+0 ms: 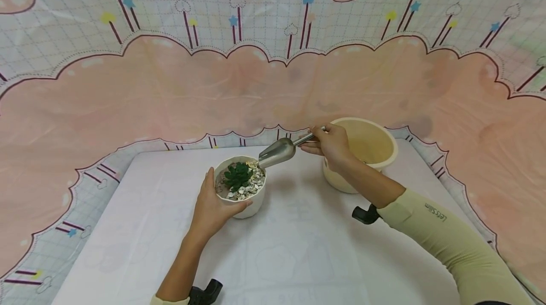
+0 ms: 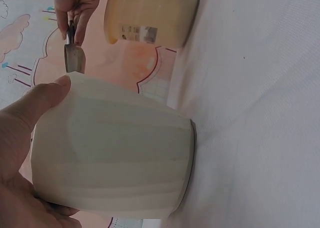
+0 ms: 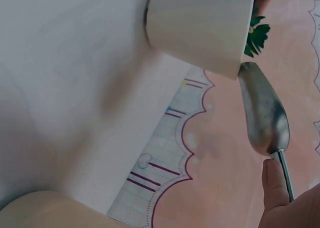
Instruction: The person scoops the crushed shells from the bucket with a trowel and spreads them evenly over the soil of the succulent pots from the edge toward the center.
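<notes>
A white pot (image 1: pixel 251 205) holds a green succulent (image 1: pixel 238 175) with pale pebbles (image 1: pixel 245 192) around its right and front. My left hand (image 1: pixel 213 207) grips the pot by its left side, thumb across the front near the rim. In my right hand (image 1: pixel 334 146) is a metal scoop (image 1: pixel 279 152), held by its handle. The scoop's tip meets the pot's right rim, tilted down toward the pebbles. In the right wrist view the scoop (image 3: pixel 265 108) hides nothing of the succulent's leaves (image 3: pixel 257 37). The left wrist view shows the pot's faceted wall (image 2: pixel 115 143).
A cream bucket (image 1: pixel 337 180) stands behind my right forearm, with a label (image 2: pixel 137 33) on its side. Under everything lies a white tabletop (image 1: pixel 273 257). Cloud-patterned cloth (image 1: pixel 239 91) hangs beyond the table's far edge.
</notes>
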Demonstrator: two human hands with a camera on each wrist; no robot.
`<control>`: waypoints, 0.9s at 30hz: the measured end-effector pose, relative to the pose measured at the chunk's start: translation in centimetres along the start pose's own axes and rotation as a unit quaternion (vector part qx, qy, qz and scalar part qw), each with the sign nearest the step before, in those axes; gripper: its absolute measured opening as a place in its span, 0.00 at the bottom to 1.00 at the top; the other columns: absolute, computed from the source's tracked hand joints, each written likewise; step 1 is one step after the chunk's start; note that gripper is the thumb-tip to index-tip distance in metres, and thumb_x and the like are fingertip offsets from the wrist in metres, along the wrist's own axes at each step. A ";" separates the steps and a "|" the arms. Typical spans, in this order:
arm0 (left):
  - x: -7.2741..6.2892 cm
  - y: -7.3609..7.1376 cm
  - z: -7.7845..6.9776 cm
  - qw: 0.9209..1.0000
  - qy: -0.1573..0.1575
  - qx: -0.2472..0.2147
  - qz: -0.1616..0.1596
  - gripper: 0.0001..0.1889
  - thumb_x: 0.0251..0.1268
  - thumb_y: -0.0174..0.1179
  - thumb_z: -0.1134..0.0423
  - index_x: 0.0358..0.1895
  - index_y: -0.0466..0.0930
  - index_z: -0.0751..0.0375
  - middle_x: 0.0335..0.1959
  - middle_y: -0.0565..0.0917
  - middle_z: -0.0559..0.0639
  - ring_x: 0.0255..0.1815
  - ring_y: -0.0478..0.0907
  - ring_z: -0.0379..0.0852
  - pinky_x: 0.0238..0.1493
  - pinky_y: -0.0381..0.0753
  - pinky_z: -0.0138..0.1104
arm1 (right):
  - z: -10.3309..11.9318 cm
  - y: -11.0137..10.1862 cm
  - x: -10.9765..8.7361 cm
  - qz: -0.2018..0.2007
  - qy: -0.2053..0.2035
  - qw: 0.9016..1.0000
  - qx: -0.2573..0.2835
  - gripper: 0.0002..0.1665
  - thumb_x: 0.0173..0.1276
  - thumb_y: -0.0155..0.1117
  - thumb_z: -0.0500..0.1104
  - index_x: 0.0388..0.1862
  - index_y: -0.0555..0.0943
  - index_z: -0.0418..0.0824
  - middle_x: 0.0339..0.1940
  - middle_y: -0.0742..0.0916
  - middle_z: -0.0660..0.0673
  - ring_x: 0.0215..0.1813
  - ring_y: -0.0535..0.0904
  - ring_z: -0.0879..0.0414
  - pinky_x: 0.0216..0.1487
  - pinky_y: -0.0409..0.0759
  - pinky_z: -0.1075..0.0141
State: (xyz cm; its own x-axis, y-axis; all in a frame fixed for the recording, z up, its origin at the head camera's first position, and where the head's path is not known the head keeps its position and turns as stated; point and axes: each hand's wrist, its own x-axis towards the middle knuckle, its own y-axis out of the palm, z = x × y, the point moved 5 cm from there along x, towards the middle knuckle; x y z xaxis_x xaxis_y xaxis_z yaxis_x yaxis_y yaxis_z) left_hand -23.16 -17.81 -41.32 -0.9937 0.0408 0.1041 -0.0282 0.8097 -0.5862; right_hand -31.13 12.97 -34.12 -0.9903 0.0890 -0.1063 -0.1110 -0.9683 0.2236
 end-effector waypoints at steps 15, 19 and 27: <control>0.3 -0.2 0.4 1.000 0.000 -0.002 0.014 0.69 0.52 0.83 0.50 0.84 0.39 0.73 0.84 0.49 0.71 0.82 0.51 0.69 0.76 0.59 0.62 | -0.3 1.0 0.2 0.021 -0.007 1.000 0.020 0.13 0.85 0.51 0.33 0.55 0.72 0.20 0.33 0.89 0.39 0.31 0.91 0.53 0.42 0.88 0.60; 0.3 -0.3 0.3 1.000 -0.001 -0.004 0.015 0.69 0.52 0.83 0.50 0.84 0.39 0.73 0.83 0.50 0.71 0.82 0.52 0.68 0.76 0.60 0.62 | -0.6 1.5 0.3 0.024 -0.011 0.999 0.025 0.15 0.85 0.52 0.35 0.55 0.71 0.19 0.35 0.89 0.36 0.31 0.91 0.54 0.43 0.88 0.60; 0.4 -0.3 0.3 1.000 0.001 -0.009 0.016 0.69 0.51 0.84 0.50 0.84 0.40 0.72 0.83 0.52 0.70 0.81 0.54 0.68 0.76 0.60 0.62 | -0.6 1.9 0.5 0.034 -0.034 0.999 0.021 0.16 0.86 0.54 0.38 0.53 0.73 0.21 0.35 0.90 0.38 0.33 0.91 0.54 0.43 0.88 0.60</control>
State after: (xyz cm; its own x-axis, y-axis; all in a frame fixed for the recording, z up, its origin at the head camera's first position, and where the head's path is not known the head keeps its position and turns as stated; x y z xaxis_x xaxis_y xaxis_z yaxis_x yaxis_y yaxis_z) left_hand -23.54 -18.25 -41.38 -0.9939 0.0682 0.0866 0.0060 0.8182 -0.5749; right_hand -31.75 10.99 -34.32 -0.9989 0.0405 -0.0229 -0.0451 -0.9621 0.2689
